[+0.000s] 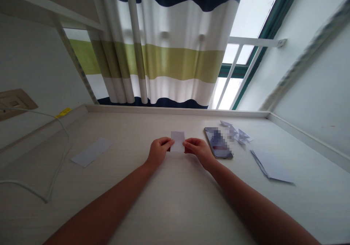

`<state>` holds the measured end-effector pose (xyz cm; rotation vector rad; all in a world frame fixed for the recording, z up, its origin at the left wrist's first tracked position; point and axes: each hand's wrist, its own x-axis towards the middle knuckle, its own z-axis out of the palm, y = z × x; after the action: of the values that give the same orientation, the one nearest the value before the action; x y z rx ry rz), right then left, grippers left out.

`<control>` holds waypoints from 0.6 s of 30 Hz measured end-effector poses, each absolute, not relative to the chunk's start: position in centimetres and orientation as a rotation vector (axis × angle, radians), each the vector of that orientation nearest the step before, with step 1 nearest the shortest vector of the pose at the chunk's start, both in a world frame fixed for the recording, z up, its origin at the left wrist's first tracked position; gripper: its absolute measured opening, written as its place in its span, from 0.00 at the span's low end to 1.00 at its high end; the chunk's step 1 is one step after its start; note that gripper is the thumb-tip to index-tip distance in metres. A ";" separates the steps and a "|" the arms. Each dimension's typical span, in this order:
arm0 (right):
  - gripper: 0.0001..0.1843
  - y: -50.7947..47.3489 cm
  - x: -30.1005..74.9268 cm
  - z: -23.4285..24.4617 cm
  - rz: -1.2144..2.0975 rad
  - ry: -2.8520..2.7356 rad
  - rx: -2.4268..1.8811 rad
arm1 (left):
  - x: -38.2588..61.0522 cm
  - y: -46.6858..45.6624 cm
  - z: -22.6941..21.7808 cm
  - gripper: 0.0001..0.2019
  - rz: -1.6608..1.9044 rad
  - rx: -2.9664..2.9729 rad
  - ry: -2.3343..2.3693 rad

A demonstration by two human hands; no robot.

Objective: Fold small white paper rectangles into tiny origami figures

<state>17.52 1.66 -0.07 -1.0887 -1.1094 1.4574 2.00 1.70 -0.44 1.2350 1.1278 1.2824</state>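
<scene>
A small white rectangular piece of paper is held between my two hands, near the middle of the pale table. My left hand pinches its left edge between thumb and fingers. On the opposite edge, my right hand has the same kind of pinch. The paper looks flat and faces me; whether it is folded I cannot tell. Just right of my right hand lies a phone, screen up, with part of it blurred out.
Folded paper pieces lie behind the phone, and a stack of white paper sits farther right. A single paper strip lies at left, near a white cable. A raised rim borders the table's back, before a striped curtain.
</scene>
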 end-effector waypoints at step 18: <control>0.14 1.2 17.1 0.4 1.484 -1.148 -1.103 | 1.6 2.2 -1.0 0.10 1.365 1.179 1.133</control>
<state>17.14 1.21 0.37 -1.1034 -1.1483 1.4843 1.65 2.23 -1.02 1.1790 1.1330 1.3652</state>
